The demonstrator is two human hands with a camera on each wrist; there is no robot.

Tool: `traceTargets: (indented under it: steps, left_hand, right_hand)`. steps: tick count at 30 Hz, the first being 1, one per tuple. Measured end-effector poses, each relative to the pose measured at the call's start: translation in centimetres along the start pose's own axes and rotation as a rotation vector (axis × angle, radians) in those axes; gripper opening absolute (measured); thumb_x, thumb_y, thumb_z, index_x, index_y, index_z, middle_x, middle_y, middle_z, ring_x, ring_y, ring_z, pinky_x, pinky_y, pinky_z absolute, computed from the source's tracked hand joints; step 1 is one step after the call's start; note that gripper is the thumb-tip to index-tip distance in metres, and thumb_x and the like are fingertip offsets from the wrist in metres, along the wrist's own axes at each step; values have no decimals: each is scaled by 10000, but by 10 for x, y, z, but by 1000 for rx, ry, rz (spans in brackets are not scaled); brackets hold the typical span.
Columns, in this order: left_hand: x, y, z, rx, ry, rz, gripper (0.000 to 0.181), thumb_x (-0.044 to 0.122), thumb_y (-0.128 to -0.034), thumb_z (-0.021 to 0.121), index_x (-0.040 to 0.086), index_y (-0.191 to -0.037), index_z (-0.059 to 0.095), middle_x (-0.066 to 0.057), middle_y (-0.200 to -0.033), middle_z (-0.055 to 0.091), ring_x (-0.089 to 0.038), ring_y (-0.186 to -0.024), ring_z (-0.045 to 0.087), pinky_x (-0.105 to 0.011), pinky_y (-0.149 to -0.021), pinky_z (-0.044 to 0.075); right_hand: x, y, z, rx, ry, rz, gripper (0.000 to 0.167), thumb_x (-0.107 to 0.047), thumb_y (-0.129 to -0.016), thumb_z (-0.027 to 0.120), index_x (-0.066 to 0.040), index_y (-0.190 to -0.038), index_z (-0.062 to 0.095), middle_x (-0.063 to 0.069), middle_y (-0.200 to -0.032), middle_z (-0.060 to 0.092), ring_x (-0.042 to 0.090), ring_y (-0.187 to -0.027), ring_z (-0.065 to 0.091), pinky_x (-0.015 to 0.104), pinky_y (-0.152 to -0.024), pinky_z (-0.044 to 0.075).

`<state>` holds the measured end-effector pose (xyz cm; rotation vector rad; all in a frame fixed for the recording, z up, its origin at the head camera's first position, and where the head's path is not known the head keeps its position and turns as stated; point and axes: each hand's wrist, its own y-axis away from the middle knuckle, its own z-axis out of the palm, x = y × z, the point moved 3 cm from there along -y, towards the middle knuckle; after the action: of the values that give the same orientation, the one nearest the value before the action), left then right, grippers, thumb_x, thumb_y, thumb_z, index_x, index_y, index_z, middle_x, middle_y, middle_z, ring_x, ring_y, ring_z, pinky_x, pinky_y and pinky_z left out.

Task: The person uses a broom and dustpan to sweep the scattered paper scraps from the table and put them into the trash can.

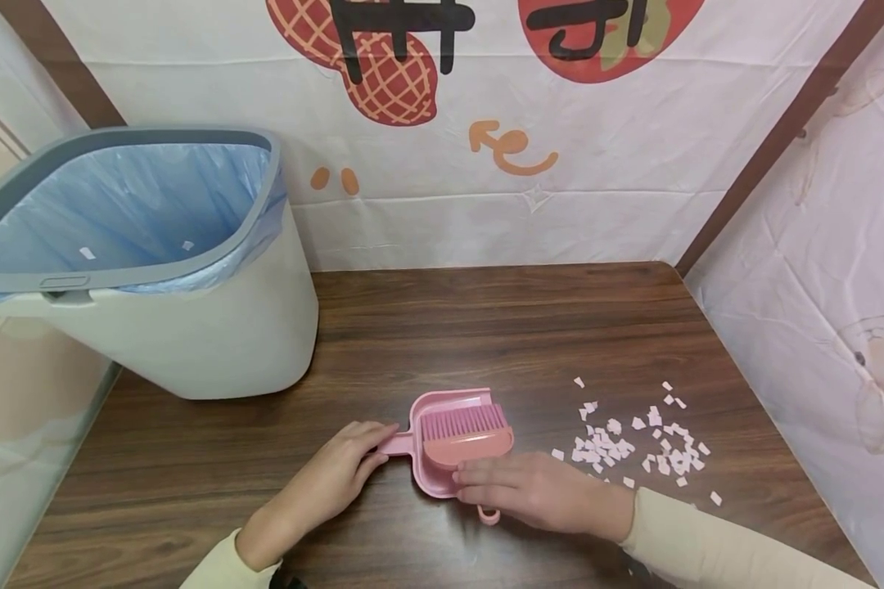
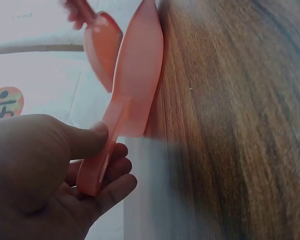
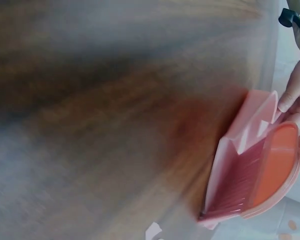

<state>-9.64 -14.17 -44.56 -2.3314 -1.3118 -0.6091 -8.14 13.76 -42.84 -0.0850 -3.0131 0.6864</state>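
Note:
A pink dustpan lies near the middle of the wooden table, its mouth toward the right. My left hand pinches its handle between thumb and fingers. Over the pan, my right hand holds a small pink brush, bristles pointing away from me. In the right wrist view the brush overlaps the pan. Small white paper scraps lie scattered to the right of the pan, some partly behind the right forearm.
A white bin with a grey rim and blue liner stands at the table's back left. Two white scraps show on the liner. A printed cloth hangs behind the wooden table, another along its right side.

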Motion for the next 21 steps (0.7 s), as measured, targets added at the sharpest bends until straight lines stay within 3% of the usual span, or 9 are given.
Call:
traceTargets:
  steps: [6, 9, 14, 18, 21]
  left_hand:
    - [0, 0, 0, -1, -6, -6, 359, 62, -970, 677, -24, -1317, 645, -99, -1232, 686, -254, -1154, 635, -456, -989, 512]
    - [1, 0, 0, 1, -11, -4, 356, 61, -969, 678, -18, -1315, 647, -91, -1231, 687, -245, -1148, 636, -451, -981, 516]
    - [1, -1, 1, 5, -12, -26, 348, 72, -971, 682, -6, -1310, 657, -82, -1231, 689, -247, -1160, 635, -455, -1002, 504]
    - [1, -1, 2, 21, -16, -23, 360, 96, -959, 707, -2, -1303, 663, -72, -1223, 691, -229, -1151, 635, -440, -993, 510]
    - [0, -1, 2, 39, -15, -11, 372, 121, -941, 734, 6, -1290, 675, -66, -1212, 698, -209, -1134, 637, -425, -980, 518]
  right_hand:
    - [6, -7, -6, 59, 17, 25, 306, -101, -1094, 393, -53, -1256, 649, 65, -1313, 674, 171, -1232, 631, 255, -1047, 456]
    - [10, -9, -8, 93, -24, 59, 272, -74, -1068, 437, -48, -1238, 648, 66, -1287, 686, 181, -1207, 647, 254, -1046, 457]
    - [17, -12, -12, 176, -141, 120, 299, 42, -932, 559, -47, -1203, 650, 58, -1201, 713, 206, -1155, 673, 265, -1016, 490]
    - [24, -16, -14, 231, -200, 155, 180, -66, -1051, 518, -53, -1174, 649, 43, -1136, 726, 201, -1107, 693, 260, -982, 514]
    - [28, -19, -17, 255, -230, 174, 234, -185, -1089, 465, -48, -1147, 646, 38, -1097, 732, 177, -1071, 703, 254, -957, 527]
